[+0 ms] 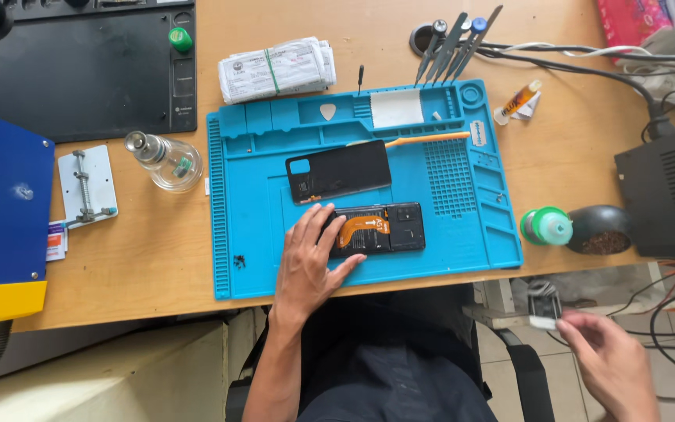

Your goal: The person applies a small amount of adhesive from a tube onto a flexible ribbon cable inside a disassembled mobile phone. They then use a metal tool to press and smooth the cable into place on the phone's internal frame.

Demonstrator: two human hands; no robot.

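The opened phone [376, 230], its back removed so the orange flex cable and dark boards show, lies flat on the blue repair mat [259, 258]. The left hand [310, 262] rests on the phone's left end, fingers spread flat over it and the thumb along the near edge; this grip is a wide, pressing hold rather than a pinch. To steady the phone well, the pressure seems best kept on the frame and off the flex cable, which lies just right of the fingertips.

Just beyond that grip, farther from the person, the removed black back cover [339, 170] lies slightly tilted, with an orange-handled tool [423, 139] past it.

The right hand [611, 359] is well apart, off the tabletop [556, 164] to the right and low over the floor, its grip narrow, pinching a small pale, part-dark piece [544, 309] whose kind I cannot tell.

Between the two hands, near the mat's right edge, stand a green-capped bottle [547, 227] and a dark round holder [599, 229]. Left of the mat sits a clear glass bottle [167, 160].
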